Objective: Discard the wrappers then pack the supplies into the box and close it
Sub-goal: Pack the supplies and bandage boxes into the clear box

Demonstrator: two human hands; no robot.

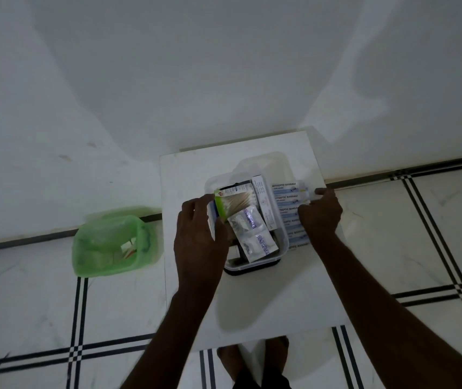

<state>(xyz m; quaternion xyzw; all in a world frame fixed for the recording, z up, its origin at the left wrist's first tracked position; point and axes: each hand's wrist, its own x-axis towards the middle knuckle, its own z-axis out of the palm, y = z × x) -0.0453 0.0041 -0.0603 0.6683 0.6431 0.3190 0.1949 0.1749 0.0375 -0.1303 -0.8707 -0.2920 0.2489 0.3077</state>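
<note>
A clear plastic box (255, 263) stands in the middle of a small white table (266, 299), filled with supplies. Inside it lie a pack of cotton swabs (237, 204) with a green edge, two foil sachets (252, 234) and a white carton (265, 203). My left hand (200, 240) grips the swab pack and a flat pack at the box's left side. My right hand (319, 214) holds a strip of antiseptic bandages (287, 197) that hangs over the box's right rim. A clear lid (266, 161) lies behind the box.
A green bin (106, 262) lined with a green bag stands on the tiled floor left of the table, with wrappers (128, 249) inside. A white wall rises behind the table. My feet (252, 360) show below the table's near edge.
</note>
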